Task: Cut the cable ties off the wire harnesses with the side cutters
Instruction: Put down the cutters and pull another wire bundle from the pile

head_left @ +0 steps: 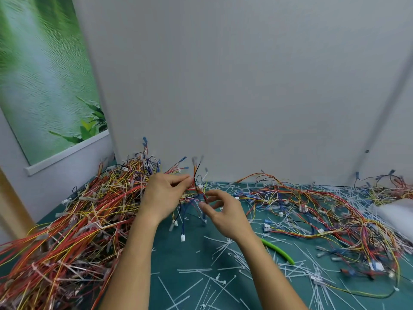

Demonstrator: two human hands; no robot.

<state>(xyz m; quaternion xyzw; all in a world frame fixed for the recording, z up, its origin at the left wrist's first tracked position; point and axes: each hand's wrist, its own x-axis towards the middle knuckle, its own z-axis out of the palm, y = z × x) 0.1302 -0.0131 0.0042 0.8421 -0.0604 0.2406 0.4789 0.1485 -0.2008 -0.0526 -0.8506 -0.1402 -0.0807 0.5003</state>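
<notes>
I see left hand pinching a wire harness above the mat; right hand fingers curl on its red wire. Green-handled side cutters lie on mat beside right forearm, untouched.

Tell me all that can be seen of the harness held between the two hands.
The harness is a small loose bundle of thin red, black, blue and yellow wires. Some ends stick up, blurred; others hang down with white connectors. It is held above the green mat: the left hand pinches it high, the right hand pinches a red wire lower.
</notes>
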